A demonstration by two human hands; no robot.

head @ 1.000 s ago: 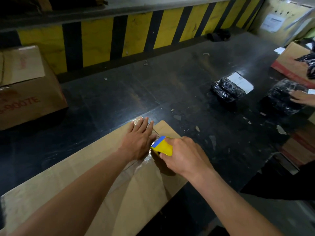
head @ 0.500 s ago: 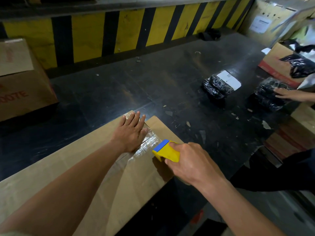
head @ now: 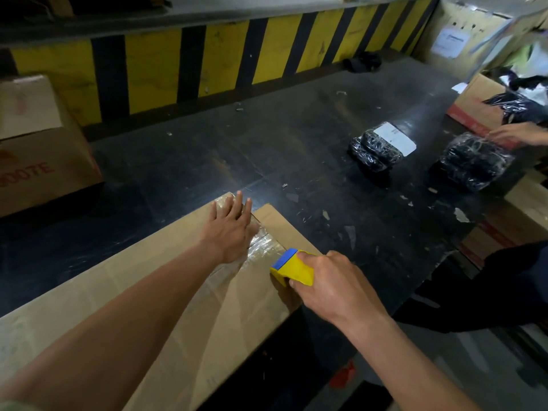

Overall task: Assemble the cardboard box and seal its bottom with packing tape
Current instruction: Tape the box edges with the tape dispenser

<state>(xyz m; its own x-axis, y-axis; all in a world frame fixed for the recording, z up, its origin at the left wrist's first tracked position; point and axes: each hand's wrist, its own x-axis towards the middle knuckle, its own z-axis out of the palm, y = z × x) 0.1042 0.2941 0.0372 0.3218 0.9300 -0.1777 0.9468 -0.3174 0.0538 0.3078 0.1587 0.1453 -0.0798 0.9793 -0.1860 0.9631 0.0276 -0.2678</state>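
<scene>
A flattened-looking cardboard box lies on the near edge of the black desk, its broad brown face up and one end reaching toward the middle of the desk. A strip of clear packing tape, crinkled and shiny, runs along the seam between the two flaps at that far end. The left hand rests flat on the box beside and partly over the tape, its fingers straight, close together and pointing away from the person, holding nothing. The right hand grips a yellow tape dispenser with a blue front edge; its fingers are curled round the body, and the tool's front sits on the box at the near end of the shiny strip, just beside the left hand. Further along the desk lie two bundles wrapped in black film: one with a white label, and a second bundle to its right, touched by another person's hand. A closed carton with red lettering stands at the left, and an open carton sits at the far right. A yellow-and-black striped barrier runs behind the desk. Small scraps dot the desk's surface.
</scene>
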